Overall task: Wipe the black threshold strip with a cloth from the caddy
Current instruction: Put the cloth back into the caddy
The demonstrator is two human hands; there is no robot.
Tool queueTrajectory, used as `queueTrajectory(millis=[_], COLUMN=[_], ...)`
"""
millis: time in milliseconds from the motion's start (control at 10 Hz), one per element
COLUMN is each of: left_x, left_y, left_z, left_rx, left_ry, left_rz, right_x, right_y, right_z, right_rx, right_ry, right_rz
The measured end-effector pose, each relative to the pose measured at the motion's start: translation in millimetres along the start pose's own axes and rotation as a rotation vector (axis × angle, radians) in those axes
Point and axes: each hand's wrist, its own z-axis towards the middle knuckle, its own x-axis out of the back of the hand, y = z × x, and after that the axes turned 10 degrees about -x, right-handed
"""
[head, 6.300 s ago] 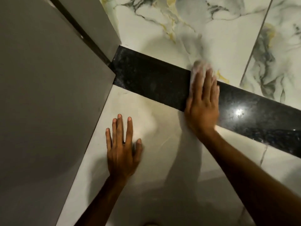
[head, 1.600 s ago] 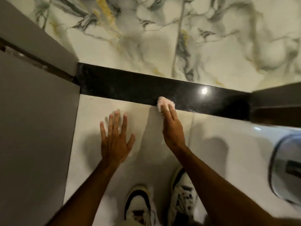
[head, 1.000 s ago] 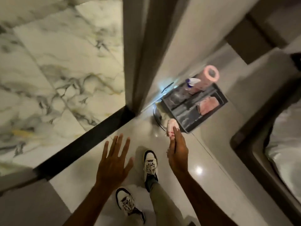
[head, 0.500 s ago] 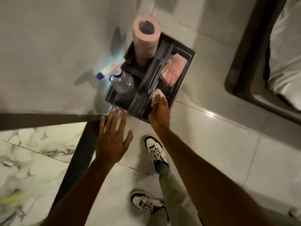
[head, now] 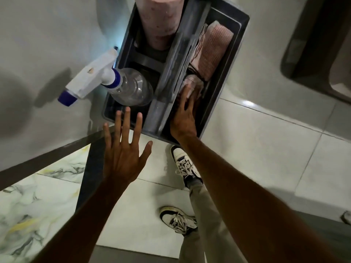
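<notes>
Below, nearest the camera, two white-and-black sneakers [head: 182, 222] stand on pale floor tiles [head: 256, 141], with a beige trouser leg [head: 201, 215] rising from the farther shoe. To the left, the black threshold strip [head: 86, 173] runs between the pale tiles and a veined marble floor [head: 28, 209]; no cloth lies on it.

The left hand [head: 123, 154] hovers palm-down with all fingers spread wide and holds nothing; its fingertips [head: 127, 111] overlap the near edge of the caddy. The right hand [head: 185, 114] reaches into the right-hand compartment of the dark grey caddy [head: 212, 114], fingers extended and close together, resting on a crumpled pink cloth [head: 191, 83]. Whether the fingers grip the cloth or merely press on it cannot be told.

Just beyond that cloth, in the same compartment, lies a folded pink waffle-weave cloth [head: 212, 54]. A central handle bar [head: 171, 73] divides the caddy lengthwise. In the left compartment a clear spray bottle [head: 131, 88] stands with its white-and-blue trigger head [head: 89, 78] leaning out over the caddy's left wall. Farther back in the same compartment stands an upright pink roll [head: 159, 19], its top cut off by the frame. The caddy sits against a grey wall [head: 47, 44] at left.
</notes>
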Motion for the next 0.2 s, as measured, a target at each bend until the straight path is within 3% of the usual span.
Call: queueTrajectory(millis=[200], left_x=[28.4], left_y=[5.5], left_z=[-10.2], left_rx=[0.035], left_ry=[-0.013], left_rz=[-0.021], right_x=[18.8], right_y=[-7.6], right_z=[-28.1], right_rx=[-0.015], right_ry=[0.038], right_rz=[-0.033])
